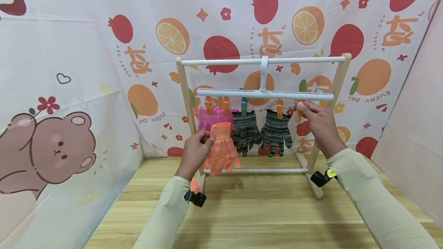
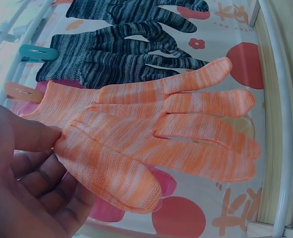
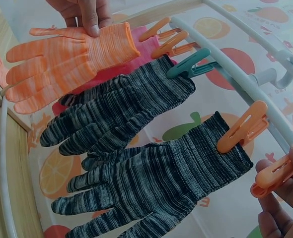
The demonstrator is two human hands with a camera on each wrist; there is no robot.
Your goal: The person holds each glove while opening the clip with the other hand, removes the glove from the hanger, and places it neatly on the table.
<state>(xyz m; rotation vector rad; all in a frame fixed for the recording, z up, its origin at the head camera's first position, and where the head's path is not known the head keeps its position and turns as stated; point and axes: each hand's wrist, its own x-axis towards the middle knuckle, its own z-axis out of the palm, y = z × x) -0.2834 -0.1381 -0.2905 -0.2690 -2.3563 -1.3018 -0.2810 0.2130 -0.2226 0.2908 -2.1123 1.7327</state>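
My left hand (image 1: 195,151) pinches an orange knit glove (image 1: 221,149) near its cuff, thumb on top, fingers of the glove hanging down. At the right end of a white hanger (image 1: 235,93), my right hand (image 1: 322,126) pinches an orange clothespin (image 3: 275,176) that has no glove in it. Two black-and-grey striped gloves hang in the middle: one (image 1: 245,130) from a teal clothespin (image 2: 37,52), the other (image 1: 277,130) from an orange clothespin (image 3: 243,128). Behind the orange glove, pink fabric (image 1: 211,118) hangs from two orange clothespins (image 1: 208,105).
The hanger hooks over the top bar (image 1: 221,62) of a wooden rack (image 1: 188,95) on a wood-grain table (image 1: 263,210). Another orange piece (image 1: 195,185) lies by the rack's left foot, partly hidden by my left wrist. A fruit-print cloth (image 1: 207,7) stands behind.
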